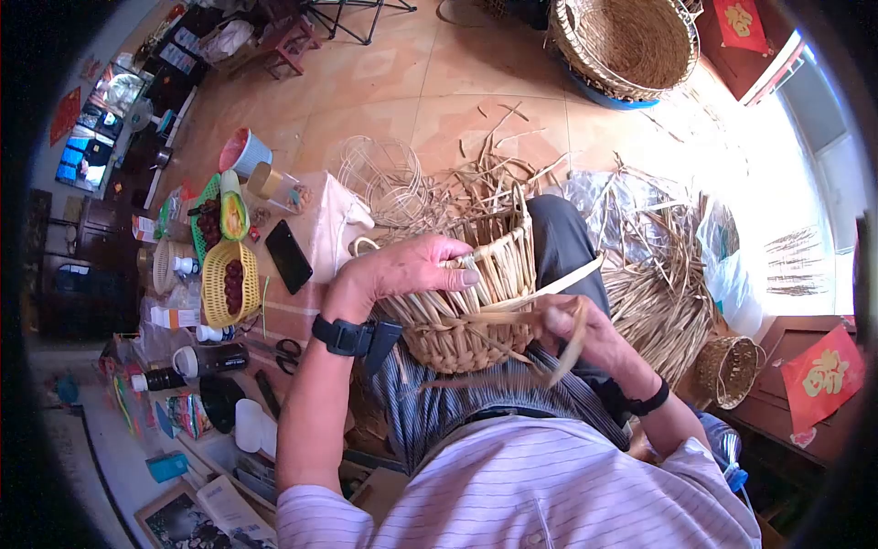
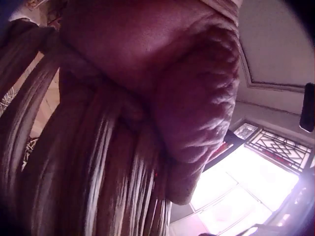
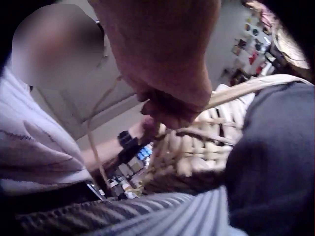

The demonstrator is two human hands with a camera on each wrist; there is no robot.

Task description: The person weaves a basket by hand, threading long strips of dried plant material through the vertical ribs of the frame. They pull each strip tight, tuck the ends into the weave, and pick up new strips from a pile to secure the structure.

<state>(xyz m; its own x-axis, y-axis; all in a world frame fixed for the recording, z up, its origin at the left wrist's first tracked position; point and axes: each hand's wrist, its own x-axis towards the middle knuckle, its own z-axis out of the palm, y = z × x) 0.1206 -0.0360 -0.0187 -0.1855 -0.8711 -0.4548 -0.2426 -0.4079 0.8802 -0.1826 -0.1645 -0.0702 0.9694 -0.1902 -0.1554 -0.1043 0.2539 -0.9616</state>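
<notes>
A woven straw basket point(image 1: 471, 339) rests tilted on the person's lap, its upright stakes rising above a braided lower wall. My left hand point(image 1: 416, 270) grips its near side, the thumb lying across the stakes. In the left wrist view the palm point(image 2: 142, 54) lies close over the stakes point(image 2: 103, 182). At the basket's right side my right hand point(image 1: 585, 331) pinches a pale flat straw strip point(image 1: 574, 352), whose blurred tail hangs over the lap. Another strip point(image 1: 581, 274) sticks out from the wall past that hand. Curled fingers point(image 3: 172, 115) sit right beside the weave in the right wrist view.
Loose straw point(image 1: 654, 302) lies heaped at the right beside plastic bags point(image 1: 732, 265). A large round basket point(image 1: 626, 46) stands at the back. On the left, a table holds a phone point(image 1: 289, 256), scissors point(image 1: 288, 355), a yellow basket point(image 1: 229, 284) and bottles.
</notes>
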